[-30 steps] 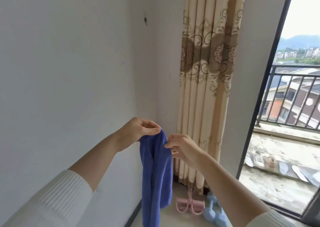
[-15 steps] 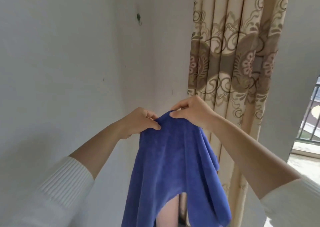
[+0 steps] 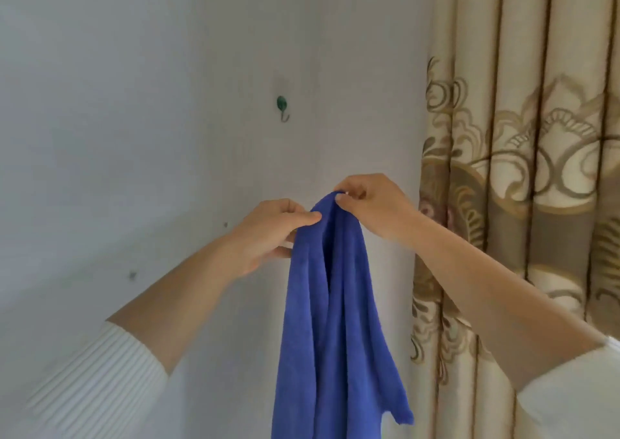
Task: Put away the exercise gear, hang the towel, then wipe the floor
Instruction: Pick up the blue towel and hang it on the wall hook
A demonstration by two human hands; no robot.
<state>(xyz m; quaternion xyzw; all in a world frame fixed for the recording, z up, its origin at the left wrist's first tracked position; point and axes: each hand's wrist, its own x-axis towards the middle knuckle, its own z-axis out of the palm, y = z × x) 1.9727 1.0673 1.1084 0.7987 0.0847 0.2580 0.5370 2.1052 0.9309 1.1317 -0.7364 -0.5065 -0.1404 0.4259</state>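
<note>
At the far left we see our left sleeve [image 3: 90,385], white and ribbed, pushed up the forearm. Behind it runs the pale wall [image 3: 100,103], bare but for a few small dark marks low down. Our left hand [image 3: 268,234] is raised in front of that wall, thumb pressed against the fingers, pinching a gather of the blue towel [image 3: 332,331] just below its top.

Above and slightly left of the towel's peak, a small green hook [image 3: 282,108] is fixed to the wall, its curved tip pointing down and out. Nothing hangs on it, and clear wall lies between it and our hands; the towel is well below it and does not touch it.

The towel hangs bunched in long folds from our two pinches, running down past the bottom edge of the picture, one loose corner dangling at the lower right.

Our right hand [image 3: 372,203] nips the very top of the cloth between thumb and fingertips, just beside the left hand and a little higher.

To the right, a cream curtain [image 3: 523,170] with brown scrollwork falls in pleats, close behind our right forearm.
</note>
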